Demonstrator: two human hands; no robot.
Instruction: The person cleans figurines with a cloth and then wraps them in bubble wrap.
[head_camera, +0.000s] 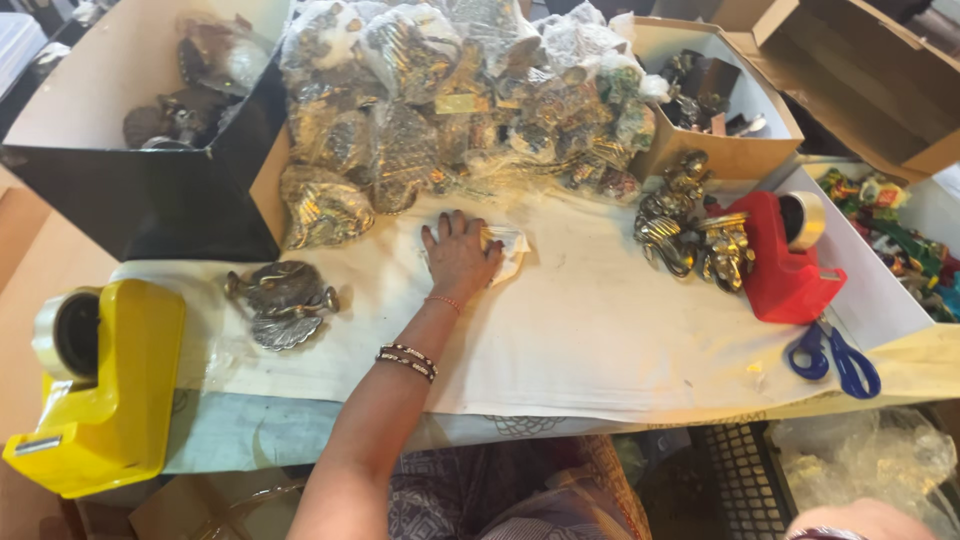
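A worktop (600, 350) covered in pale cloth is seen from above. The left hand (460, 250) is stretched out to the middle of the worktop, palm down with fingers spread, and is pressed flat on a small item wrapped in clear plastic (508, 248). Nothing is gripped; the wrapped item is partly covered by the palm and shows at the hand's right side. Bangles (407, 360) are worn on that forearm.

Only a sliver of the right hand (860, 520) is seen, below the worktop's near right corner, well apart from the wrapped item; whether it is loose or clenched cannot be told.

Just beyond the left hand, a large heap of plastic-wrapped metal ornaments (450, 100) is piled along the far edge. A bare metal ornament (282, 303) lies to the left of the hand, near the left edge. A yellow tape dispenser (100, 385) stands at the near left corner. Toward the right edge, a cluster of unwrapped metal pieces (690, 235) is set beside a red tape dispenser (785, 260), and blue-handled scissors (835, 358) lie near the near right corner. Cardboard boxes (730, 150) are placed at the far side.
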